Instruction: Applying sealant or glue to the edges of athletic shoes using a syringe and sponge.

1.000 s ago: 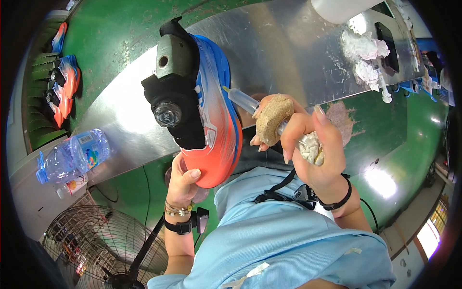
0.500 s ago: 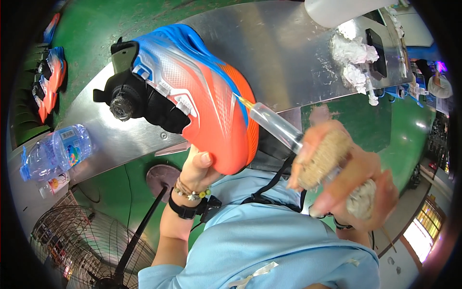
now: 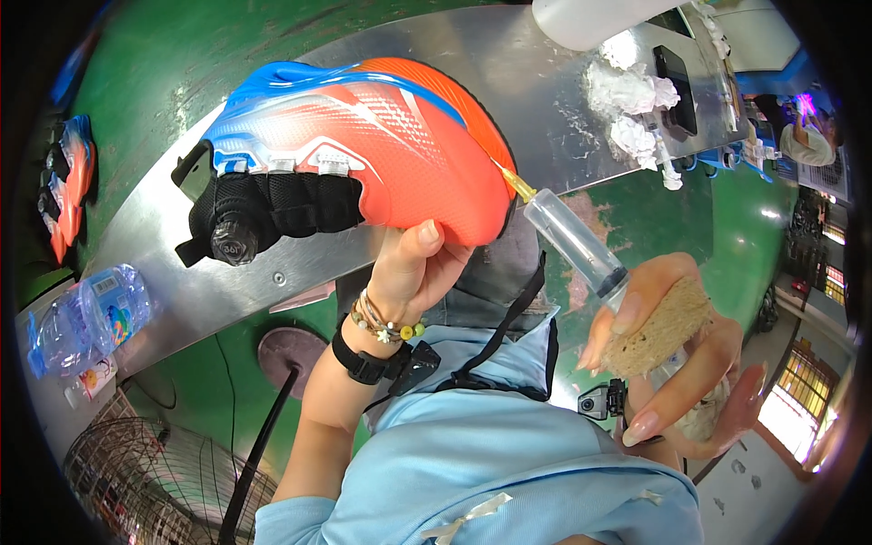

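Observation:
My left hand (image 3: 413,263) is closed round the underside of the toe of a sports shoe (image 3: 413,177), coral and blue with a black tongue and a round dial. In my right hand (image 3: 649,282), a clear syringe (image 3: 574,238) points up and left. Its yellow-hubbed needle (image 3: 514,182) touches or nearly touches the seam between the coral upper and the orange sole edge near the toe. The same hand also grips a worn tan sponge-like block (image 3: 661,329) and a whitish wad (image 3: 704,413), partly hidden by fingers.
A metal table (image 3: 318,272) lies beneath the shoe. Crumpled white tissue (image 3: 622,91) and a black phone (image 3: 675,91) lie at its far right, near a white cylinder (image 3: 590,20). At left are a plastic bottle (image 3: 95,318), a fan (image 3: 154,472) and more shoes (image 3: 68,186).
The shoe has turned counterclockwise, its toe swinging up and to the right. The needle tip has shifted right along the sole seam toward the toe, and my right hand has moved slightly right.

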{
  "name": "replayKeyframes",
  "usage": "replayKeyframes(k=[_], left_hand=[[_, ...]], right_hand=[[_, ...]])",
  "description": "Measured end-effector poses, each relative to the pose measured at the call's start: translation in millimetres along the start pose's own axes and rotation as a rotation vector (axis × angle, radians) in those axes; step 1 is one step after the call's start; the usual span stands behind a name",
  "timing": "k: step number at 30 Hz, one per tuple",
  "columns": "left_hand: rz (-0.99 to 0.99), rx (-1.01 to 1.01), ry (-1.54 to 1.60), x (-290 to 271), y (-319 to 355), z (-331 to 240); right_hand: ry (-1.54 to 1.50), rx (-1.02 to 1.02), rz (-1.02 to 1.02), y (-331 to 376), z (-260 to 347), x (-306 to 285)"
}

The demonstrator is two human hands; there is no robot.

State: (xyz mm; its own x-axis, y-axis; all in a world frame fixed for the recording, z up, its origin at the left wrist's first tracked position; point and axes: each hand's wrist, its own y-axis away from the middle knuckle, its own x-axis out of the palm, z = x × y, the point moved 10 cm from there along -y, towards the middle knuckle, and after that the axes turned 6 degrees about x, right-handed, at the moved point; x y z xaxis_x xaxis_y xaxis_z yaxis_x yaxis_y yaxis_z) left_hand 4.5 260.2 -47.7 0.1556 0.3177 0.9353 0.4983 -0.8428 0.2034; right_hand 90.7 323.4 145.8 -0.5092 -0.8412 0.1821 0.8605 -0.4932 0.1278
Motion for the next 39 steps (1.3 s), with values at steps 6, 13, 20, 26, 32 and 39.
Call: replayKeyframes(k=[6,13,20,26,32,39], left_hand=[[0.078,0.033,0.054,12.9,-20.3,2.3],[0.081,0.066,0.034,19.3,-39.4,2.7],[0.097,0.141,0.107,46.6,-59.9,-3.0],[-0.111,0.143,0.206,62.4,-53.9,-20.3],[-0.306,0.021,0.171,69.9,-43.2,-30.3],[-0.31,-0.013,0.137,77.3,-43.8,-31.7]], right_hand=[[0.114,-0.007,-0.001,2.6,6.7,-7.1],[0.167,-0.07,-0.107,-0.8,1.9,-4.4],[0.285,-0.17,-0.129,-8.3,13.2,0.4],[0.203,-0.244,-0.131,-10.6,0.8,-1.4],[0.159,-0.291,-0.041,-12.1,-5.9,4.8],[0.249,-0.401,-0.045,-13.2,-9.7,1.7]])
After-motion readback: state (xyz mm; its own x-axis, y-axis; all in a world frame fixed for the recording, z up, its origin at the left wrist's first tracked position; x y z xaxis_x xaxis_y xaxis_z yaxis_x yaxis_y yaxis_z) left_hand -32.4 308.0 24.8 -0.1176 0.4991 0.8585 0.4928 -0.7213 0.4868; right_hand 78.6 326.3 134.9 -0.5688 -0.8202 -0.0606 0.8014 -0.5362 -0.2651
